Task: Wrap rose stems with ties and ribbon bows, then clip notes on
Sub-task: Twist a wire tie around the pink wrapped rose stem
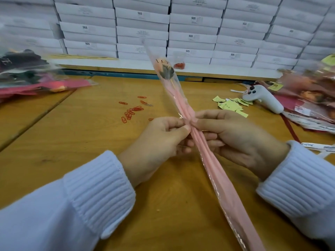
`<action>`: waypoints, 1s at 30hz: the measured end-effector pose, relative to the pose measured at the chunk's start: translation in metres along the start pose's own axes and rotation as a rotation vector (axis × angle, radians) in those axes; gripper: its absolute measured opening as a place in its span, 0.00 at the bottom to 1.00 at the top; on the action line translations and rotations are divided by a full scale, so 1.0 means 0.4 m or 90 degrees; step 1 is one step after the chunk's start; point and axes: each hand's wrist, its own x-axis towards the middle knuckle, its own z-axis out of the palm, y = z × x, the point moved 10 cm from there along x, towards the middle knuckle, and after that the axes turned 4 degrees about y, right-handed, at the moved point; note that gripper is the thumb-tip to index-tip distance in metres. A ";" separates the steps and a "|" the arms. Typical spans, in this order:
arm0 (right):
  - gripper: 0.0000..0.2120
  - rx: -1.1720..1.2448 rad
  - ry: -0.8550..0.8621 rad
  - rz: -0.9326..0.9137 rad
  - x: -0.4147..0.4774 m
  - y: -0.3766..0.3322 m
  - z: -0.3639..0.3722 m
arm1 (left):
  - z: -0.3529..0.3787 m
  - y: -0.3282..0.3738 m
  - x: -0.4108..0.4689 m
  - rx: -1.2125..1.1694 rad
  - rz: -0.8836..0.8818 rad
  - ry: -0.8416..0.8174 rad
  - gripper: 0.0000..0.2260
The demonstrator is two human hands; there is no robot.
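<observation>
Rose (204, 153) in a pink-lined clear sleeve runs diagonally through the frame's centre, held above the worktop (90, 142). I see the left hand (163, 140) pinching it mid-stem and the right hand (233, 136) curled round it there. White boxes (143, 31) across the top read "SGS". Red paper clips (130, 112) lie left of centre and yellow notes (229, 105) right of centre, their handwriting unreadable.
</observation>
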 end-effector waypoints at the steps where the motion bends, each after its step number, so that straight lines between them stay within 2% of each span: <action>1: 0.10 -0.008 0.017 -0.002 0.003 0.004 -0.009 | -0.005 0.000 0.000 0.018 0.003 0.011 0.07; 5: 0.02 -0.077 0.074 -0.007 0.011 0.013 -0.033 | -0.027 0.001 0.000 0.037 0.009 0.067 0.07; 9: 0.03 -0.137 0.112 -0.027 0.009 0.007 -0.045 | -0.035 -0.011 0.003 0.031 -0.016 0.081 0.08; 16: 0.07 0.009 0.109 -0.009 0.004 0.009 -0.035 | -0.044 -0.023 0.010 0.030 -0.029 0.091 0.07; 21: 0.07 -0.005 0.095 0.007 0.000 0.014 -0.027 | -0.037 -0.022 0.008 0.025 -0.018 0.069 0.06; 25: 0.07 0.013 0.102 -0.003 0.000 0.006 -0.029 | -0.048 -0.006 0.008 0.096 0.022 0.087 0.06; 30: 0.04 -0.065 0.084 -0.007 -0.008 0.004 -0.023 | -0.047 0.004 0.005 0.146 0.054 0.089 0.07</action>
